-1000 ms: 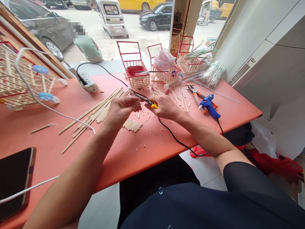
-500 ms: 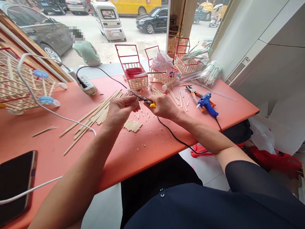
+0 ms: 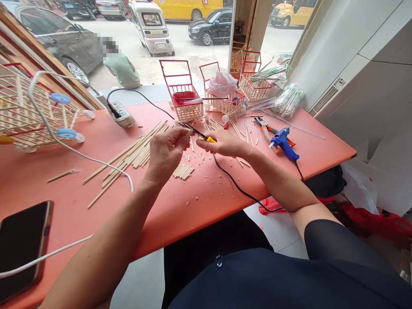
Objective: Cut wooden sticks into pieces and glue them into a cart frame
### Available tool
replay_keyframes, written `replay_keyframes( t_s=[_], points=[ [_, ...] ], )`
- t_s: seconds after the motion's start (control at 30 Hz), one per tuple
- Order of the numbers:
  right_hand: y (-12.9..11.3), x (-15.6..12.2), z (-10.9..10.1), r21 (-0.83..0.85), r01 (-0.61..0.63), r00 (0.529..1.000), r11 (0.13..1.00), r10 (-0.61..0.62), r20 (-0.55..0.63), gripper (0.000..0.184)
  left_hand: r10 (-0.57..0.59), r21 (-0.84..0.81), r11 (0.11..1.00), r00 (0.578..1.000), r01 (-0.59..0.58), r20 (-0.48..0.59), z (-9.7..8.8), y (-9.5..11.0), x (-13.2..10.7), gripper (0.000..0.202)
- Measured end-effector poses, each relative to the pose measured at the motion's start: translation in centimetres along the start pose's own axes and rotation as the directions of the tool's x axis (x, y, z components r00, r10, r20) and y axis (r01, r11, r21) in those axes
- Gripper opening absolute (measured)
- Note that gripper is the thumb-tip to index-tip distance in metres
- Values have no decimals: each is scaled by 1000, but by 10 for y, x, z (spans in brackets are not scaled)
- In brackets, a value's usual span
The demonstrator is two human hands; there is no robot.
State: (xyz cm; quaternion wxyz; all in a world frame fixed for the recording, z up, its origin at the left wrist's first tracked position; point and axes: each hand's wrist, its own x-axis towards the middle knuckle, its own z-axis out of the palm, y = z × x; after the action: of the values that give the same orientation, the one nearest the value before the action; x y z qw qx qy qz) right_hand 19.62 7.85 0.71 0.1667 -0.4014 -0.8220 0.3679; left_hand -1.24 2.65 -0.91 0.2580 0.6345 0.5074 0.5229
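Observation:
Over the middle of the table, my left hand [image 3: 169, 148] is closed in a pinch on a short wooden stick [image 3: 189, 132]. My right hand [image 3: 222, 143] grips a pair of pliers [image 3: 210, 139] with yellow handles; the dark jaws point left, close to the left fingertips. Whether the jaws touch the stick is hard to make out. Just below the hands lies a row of short cut sticks [image 3: 183, 171], with small chips scattered around. Long wooden sticks [image 3: 128, 154] are fanned out left of the left hand.
Small stick-built carts [image 3: 189, 112] stand along the back. Orange-handled pliers [image 3: 265, 131] and a blue glue gun [image 3: 283, 143] lie at right. A power strip [image 3: 120, 115], a larger cart [image 3: 28, 111], a white cable [image 3: 86, 155] and a phone [image 3: 24, 244] are at left.
My right hand's fingers have loosened and straightened along the pliers' handles. The short stick now shows at the left fingertips. The whole view has shifted slightly.

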Motion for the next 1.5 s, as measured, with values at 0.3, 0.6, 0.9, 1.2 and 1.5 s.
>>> replay_keyframes(
  t_s=[0.3, 0.6, 0.9, 1.2, 1.5],
  points=[
    [6, 1, -2, 181, 78, 995, 980, -89, 49, 59, -42, -279, 958, 993, 72, 112, 1, 7, 4, 15],
    [12, 4, 3, -92, 165, 983, 982, -171, -60, 45, -146, -434, 863, 951, 257, 273, -3, -5, 7, 25],
    [9, 2, 9, -142, 164, 977, 976, -180, -115, 37, -160, -444, 850, 941, 285, 298, -3, -6, 8, 21],
    [6, -3, 9, -124, 200, 963, 972, -218, -157, 35, -104, -464, 854, 950, 237, 294, -3, -7, 9, 13],
    [6, -6, 19, -138, 184, 937, 973, -216, -276, 41, -53, -519, 825, 945, 224, 323, -7, -19, 14, 7]
  ],
)
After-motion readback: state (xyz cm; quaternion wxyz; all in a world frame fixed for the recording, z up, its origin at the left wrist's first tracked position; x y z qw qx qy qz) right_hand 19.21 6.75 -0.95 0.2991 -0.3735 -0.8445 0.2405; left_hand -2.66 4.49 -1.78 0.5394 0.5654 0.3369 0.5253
